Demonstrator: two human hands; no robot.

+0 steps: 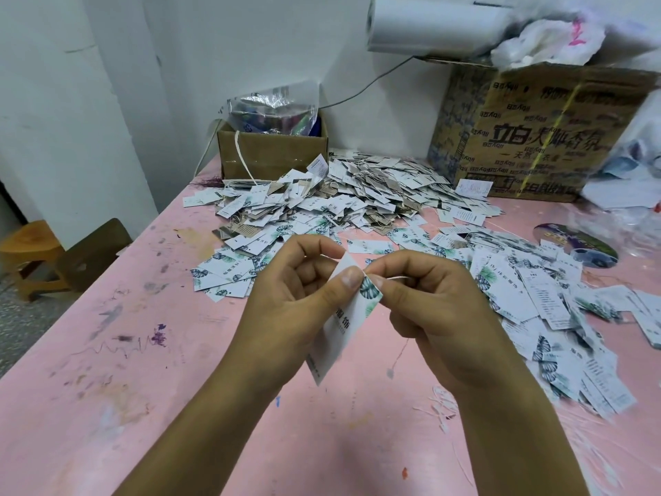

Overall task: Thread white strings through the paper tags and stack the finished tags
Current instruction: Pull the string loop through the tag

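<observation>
**Risks, left to right.** The left hand (304, 281) holds the white rectangular paper tag (341, 318) tilted in the air, clear of the pink paint-stained bench (143, 352). The card appears to bow slightly under the thumb. A harder squeeze would likely crease it or tear its corner.

At the tag's top corner, beside the green leaf print, the thin white string (398, 278) shows as a short loop. The fingertips cover the hole, so it cannot be told whether the string has passed fully through. If the right hand (429, 302) slips before the loop is drawn tight, the string would probably back out and need rethreading.

A fine thread hangs below the right hand toward the bench and could snag as the tag is moved. Farther right, a loose spread of printed paper tags (558, 334) lies near the right wrist. A careless sweep of the forearm could scatter it and mix finished pieces with unfinished ones.

**Grip, left to right.** The left grip is closed to a pinch. The thumb lies on the tag's printed face and the curled fingers are behind its upper part. The right grip is closed tight at the tag's top corner, where thumb and forefinger pinch the string as it meets the card. The other fingers are curled and hold nothing that can be seen. The tag thus sits between both hands, above the bench and in front of the tag piles.
</observation>
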